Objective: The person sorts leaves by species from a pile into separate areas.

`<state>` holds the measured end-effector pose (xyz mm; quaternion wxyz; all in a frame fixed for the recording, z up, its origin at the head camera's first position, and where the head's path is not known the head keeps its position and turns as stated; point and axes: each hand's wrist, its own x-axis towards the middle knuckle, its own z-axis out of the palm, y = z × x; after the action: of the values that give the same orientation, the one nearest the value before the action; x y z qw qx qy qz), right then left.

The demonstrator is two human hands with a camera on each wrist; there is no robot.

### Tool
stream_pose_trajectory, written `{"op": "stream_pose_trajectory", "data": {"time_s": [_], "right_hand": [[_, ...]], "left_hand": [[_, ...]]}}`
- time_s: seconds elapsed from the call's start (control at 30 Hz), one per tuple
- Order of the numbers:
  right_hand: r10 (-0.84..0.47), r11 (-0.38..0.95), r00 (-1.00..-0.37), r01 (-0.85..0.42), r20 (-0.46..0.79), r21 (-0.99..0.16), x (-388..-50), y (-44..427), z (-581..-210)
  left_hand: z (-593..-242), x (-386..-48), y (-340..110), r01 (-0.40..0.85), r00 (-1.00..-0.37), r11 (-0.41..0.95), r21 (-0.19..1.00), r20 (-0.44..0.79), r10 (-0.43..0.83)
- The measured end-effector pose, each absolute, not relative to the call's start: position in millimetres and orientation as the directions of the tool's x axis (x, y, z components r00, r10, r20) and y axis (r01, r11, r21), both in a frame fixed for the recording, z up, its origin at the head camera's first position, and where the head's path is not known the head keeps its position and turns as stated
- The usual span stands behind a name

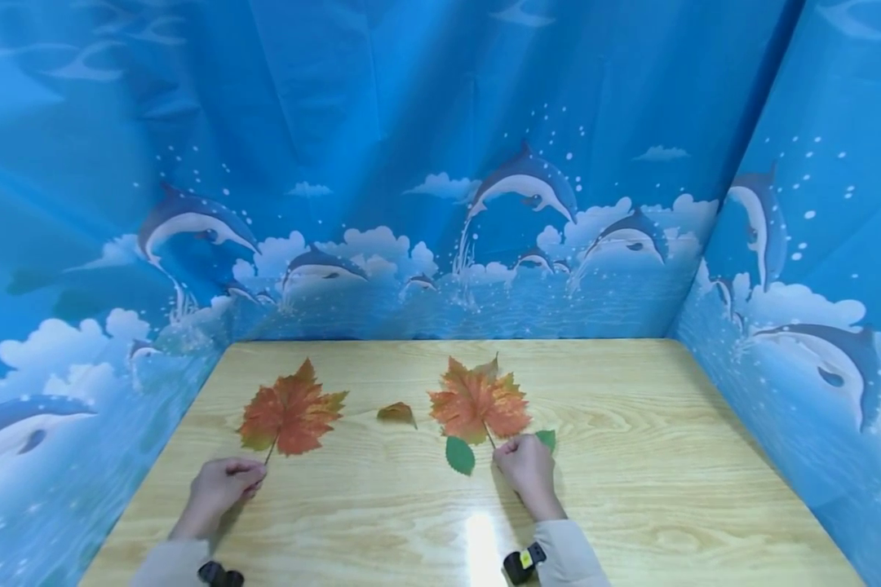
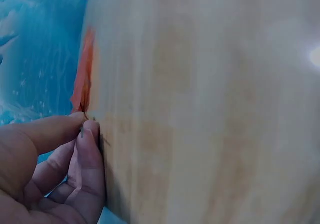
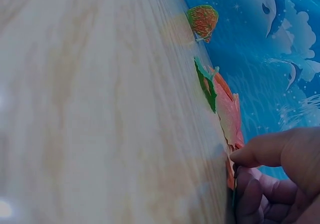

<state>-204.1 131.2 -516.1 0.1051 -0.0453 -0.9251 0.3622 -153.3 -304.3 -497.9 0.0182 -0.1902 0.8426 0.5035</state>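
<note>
Between thumb and fingers my left hand (image 1: 226, 489) pinches the thin stem of an orange-red maple leaf (image 1: 290, 412) at the left of the table. In the left wrist view that leaf (image 2: 85, 74) shows edge-on beyond the fingertips. My right hand (image 1: 529, 471) pinches the stem of a second orange maple leaf (image 1: 477, 399) right of the middle. Beneath this leaf's lower left edge is a green leaf (image 1: 459, 456); another green leaf (image 1: 546, 439) is partly hidden by the right hand. A brownish leaf (image 1: 489, 367) peeks out behind the second maple leaf.
A small curled brown-green leaf (image 1: 397, 413) lies on the wooden table (image 1: 382, 505) between the two maple leaves. Blue cloth with dolphins (image 1: 529, 187) stands along the back and both sides. A bright glare (image 1: 482, 542) falls near the front.
</note>
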Motion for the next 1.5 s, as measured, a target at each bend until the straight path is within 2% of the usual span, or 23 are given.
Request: {"op": "stream_pose_trajectory", "data": {"time_s": [0.33, 1.0, 1.27, 1.5], "right_hand": [[0.169, 0.726, -0.975, 0.022, 0.147, -0.687, -205.9, 132.4, -517.9], [0.191, 0.660, -0.977, 0.059, 0.092, -0.749, -201.1, 139.3, -514.2], [0.216, 0.673, -0.961, 0.016, 0.175, -0.740, -199.9, 144.3, -501.8], [0.223, 0.565, -0.965, 0.016, 0.134, -0.825, -203.9, 139.9, -486.3]], "left_hand": [[-497.4, -155.4, -307.1, -0.340, -0.928, 0.357, 0.870, -0.251, -0.274], [-503.0, -154.9, -309.1, -0.364, -0.919, 0.358, 0.860, -0.268, -0.289], [-502.0, -156.0, -311.5, -0.383, -0.911, 0.345, 0.857, -0.289, -0.294], [-503.1, -156.5, -311.7, -0.394, -0.907, 0.343, 0.853, -0.299, -0.296]]}}
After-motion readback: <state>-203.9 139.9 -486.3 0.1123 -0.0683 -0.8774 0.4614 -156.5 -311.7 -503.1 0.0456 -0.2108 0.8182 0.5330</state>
